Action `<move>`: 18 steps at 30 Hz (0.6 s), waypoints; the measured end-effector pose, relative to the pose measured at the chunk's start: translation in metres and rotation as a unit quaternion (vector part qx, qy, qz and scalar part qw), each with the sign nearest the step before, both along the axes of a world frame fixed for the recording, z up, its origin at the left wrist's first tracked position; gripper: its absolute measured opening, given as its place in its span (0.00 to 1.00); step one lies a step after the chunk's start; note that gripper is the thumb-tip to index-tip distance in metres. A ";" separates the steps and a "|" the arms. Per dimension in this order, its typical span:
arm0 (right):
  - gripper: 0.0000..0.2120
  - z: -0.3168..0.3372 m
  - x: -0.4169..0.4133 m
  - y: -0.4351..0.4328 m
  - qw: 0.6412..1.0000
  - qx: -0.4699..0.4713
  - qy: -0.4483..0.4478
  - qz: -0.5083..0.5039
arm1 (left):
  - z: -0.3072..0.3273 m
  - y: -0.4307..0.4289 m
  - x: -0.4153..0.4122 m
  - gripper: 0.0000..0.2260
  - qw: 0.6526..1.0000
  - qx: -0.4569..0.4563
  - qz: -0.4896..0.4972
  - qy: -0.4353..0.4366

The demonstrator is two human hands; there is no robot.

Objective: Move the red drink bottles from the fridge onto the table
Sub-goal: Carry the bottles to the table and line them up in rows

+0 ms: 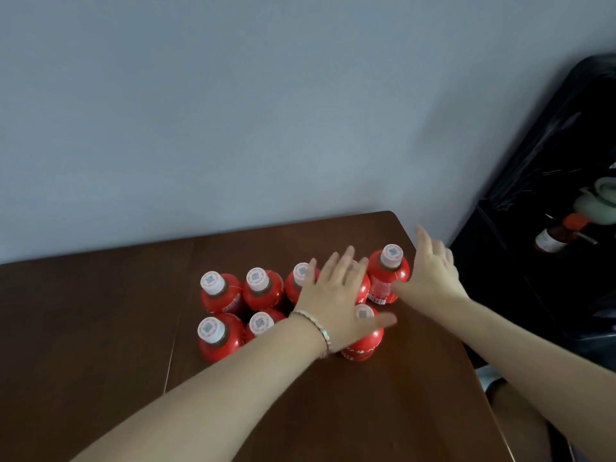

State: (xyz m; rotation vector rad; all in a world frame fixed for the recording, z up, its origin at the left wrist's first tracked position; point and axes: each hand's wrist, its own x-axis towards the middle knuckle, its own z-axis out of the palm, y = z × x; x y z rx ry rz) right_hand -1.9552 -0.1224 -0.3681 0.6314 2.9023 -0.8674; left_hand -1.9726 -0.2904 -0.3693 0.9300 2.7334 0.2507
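The left hand (333, 296), fingers spread and its grip released, is held over the red drink bottles (220, 295), which are stood upright in two close rows on the tabletop (100, 328). The right hand (433, 276), its grip likewise released, is held just beside the rightmost bottle (388, 278), near the tabletop's right edge. Bare wood is left open to the left of the rows and in front of them.

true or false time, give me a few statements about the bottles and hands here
1. The red bottles on the table stand upright. True.
2. Their caps are black. False: the caps are white.
3. The left hand has a bracelet at its wrist. True.
4. The right hand grips a bottle by its cap. False: its fingers are straight and hold nothing.
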 end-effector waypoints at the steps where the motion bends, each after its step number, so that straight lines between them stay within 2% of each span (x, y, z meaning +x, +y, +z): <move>1: 0.45 0.002 -0.008 0.003 0.999 -0.027 -0.003 0.029 | -0.003 0.001 0.006 0.42 0.999 -0.038 -0.022 0.019; 3: 0.37 -0.002 -0.018 0.003 0.993 -0.094 -0.026 0.072 | -0.008 0.003 0.012 0.40 0.995 -0.084 -0.031 0.041; 5: 0.20 -0.010 -0.021 0.002 0.989 -0.131 -0.005 0.067 | -0.011 0.003 0.012 0.37 0.995 -0.090 -0.017 0.044; 6: 0.14 -0.013 -0.022 0.002 0.990 -0.121 0.012 0.064 | -0.012 0.003 0.011 0.36 0.995 -0.088 -0.012 0.047; 8: 0.09 -0.017 -0.021 0.003 0.994 -0.078 0.014 0.075 | -0.015 0.003 0.010 0.33 0.995 -0.081 -0.008 0.051; 13: 0.14 -0.021 -0.008 0.004 0.994 -0.013 -0.025 0.106 | -0.019 0.001 0.012 0.32 0.997 -0.055 0.000 0.055; 16: 0.23 -0.016 -0.010 0.003 0.993 -0.011 -0.059 0.101 | -0.017 0.004 0.010 0.31 0.997 -0.053 0.004 0.049; 18: 0.33 -0.011 -0.010 0.001 0.990 0.047 -0.085 0.104 | -0.012 0.004 0.010 0.30 0.996 -0.067 -0.001 0.052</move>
